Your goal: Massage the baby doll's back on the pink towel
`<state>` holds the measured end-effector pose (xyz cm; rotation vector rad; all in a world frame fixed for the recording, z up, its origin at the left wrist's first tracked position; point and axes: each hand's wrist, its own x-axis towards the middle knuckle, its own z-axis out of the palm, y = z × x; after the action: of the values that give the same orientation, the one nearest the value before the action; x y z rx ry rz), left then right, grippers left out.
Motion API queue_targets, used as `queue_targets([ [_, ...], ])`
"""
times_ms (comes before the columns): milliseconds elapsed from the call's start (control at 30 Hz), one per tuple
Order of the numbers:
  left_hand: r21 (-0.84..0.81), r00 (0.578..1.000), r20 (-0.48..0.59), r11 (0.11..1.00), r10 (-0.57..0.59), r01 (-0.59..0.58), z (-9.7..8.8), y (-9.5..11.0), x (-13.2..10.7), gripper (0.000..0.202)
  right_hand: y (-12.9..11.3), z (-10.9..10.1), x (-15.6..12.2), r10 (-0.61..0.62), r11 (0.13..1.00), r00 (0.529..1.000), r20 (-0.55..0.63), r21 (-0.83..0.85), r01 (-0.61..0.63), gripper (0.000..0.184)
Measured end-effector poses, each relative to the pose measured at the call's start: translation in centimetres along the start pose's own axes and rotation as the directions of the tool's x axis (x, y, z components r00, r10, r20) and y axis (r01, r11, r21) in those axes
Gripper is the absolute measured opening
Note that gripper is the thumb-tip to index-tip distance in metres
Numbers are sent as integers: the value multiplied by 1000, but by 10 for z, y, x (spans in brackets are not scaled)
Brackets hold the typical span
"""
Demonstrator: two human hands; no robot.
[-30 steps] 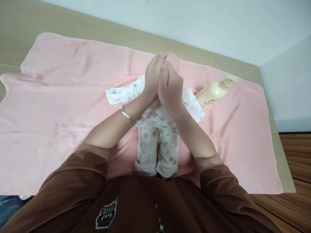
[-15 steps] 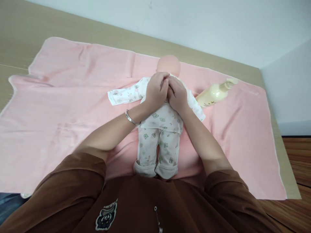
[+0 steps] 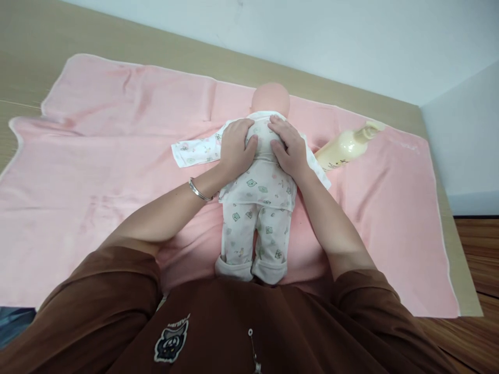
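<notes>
A baby doll [image 3: 255, 182] lies face down, its bald head away from me, dressed in a white printed top and trousers with turned-up cuffs. My left hand [image 3: 236, 147] rests flat on the left side of the doll's upper back, thumb apart from the fingers. On the right side of the back lies my right hand [image 3: 290, 148], its fingers also stretched out. A strip of printed cloth shows between the two hands. The doll's sleeves spread out to both sides, and its face is hidden.
Beneath the doll a pink blanket [image 3: 128, 171] covers much of the wooden table [image 3: 163, 44]. A cream pump bottle [image 3: 345, 148] lies on its side near the right sleeve. A white wall [image 3: 331, 41] stands behind the table, and wooden floor [image 3: 479, 254] shows at right.
My hands have moved apart from the middle of the doll's back, the left one to the left and the right one slightly to the right, uncovering the cloth between them.
</notes>
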<state>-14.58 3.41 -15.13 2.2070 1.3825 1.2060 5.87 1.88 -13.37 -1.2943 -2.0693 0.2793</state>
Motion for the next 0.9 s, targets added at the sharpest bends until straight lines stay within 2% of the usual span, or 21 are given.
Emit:
queue_targets([
  [100, 14, 999, -28, 1000, -17, 18, 3, 5, -1, 36, 2, -5, 5, -29, 999, 999, 40, -15, 30, 80],
  [167, 11, 999, -40, 1000, -24, 24, 3, 6, -2, 36, -10, -7, 7, 27, 997, 996, 85, -72, -21, 74],
  [233, 4, 998, -49, 1000, -27, 27, 4, 6, -3, 35, -35, -5, 3, 159, 973, 979, 128, -190, -133, 66],
  [300, -1, 998, -48, 1000, -28, 28, 4, 5, -3, 33, -67, 0, -6, 320, 907, 940, 119, -325, -268, 67],
  [367, -6, 999, -41, 1000, -27, 27, 4, 4, -3, 31, -96, 5, -15, 303, 892, 946, 117, -384, -239, 67],
  [433, -14, 999, -34, 1000, -25, 25, 3, 4, -3, 31, -111, 4, -16, 251, 902, 955, 160, -397, -171, 65],
  [500, -23, 999, -25, 999, -25, 25, 2, 4, -2, 31, -107, -2, -9, 232, 920, 942, 243, -369, -131, 64],
  [567, -23, 1000, -17, 999, -25, 25, 2, 5, -2, 30, -92, -9, 4, 267, 928, 911, 313, -337, -156, 65],
  [633, -15, 1000, -7, 1000, -24, 24, 2, 4, -2, 30, -76, -15, 14, 369, 898, 891, 264, -348, -269, 67],
  [700, -10, 1000, 0, 1000, -22, 22, 2, 3, -2, 30, -69, -14, 15, 456, 849, 878, 146, -368, -380, 68],
  [800, -12, 1000, -3, 1000, -15, 15, 3, 1, -3, 30, -81, -5, -1, 455, 827, 890, 40, -390, -405, 68],
  [900, -20, 1000, -23, 1000, -2, 2, 2, 1, -3, 29, -107, 4, -19, 347, 857, 935, 76, -431, -283, 66],
])
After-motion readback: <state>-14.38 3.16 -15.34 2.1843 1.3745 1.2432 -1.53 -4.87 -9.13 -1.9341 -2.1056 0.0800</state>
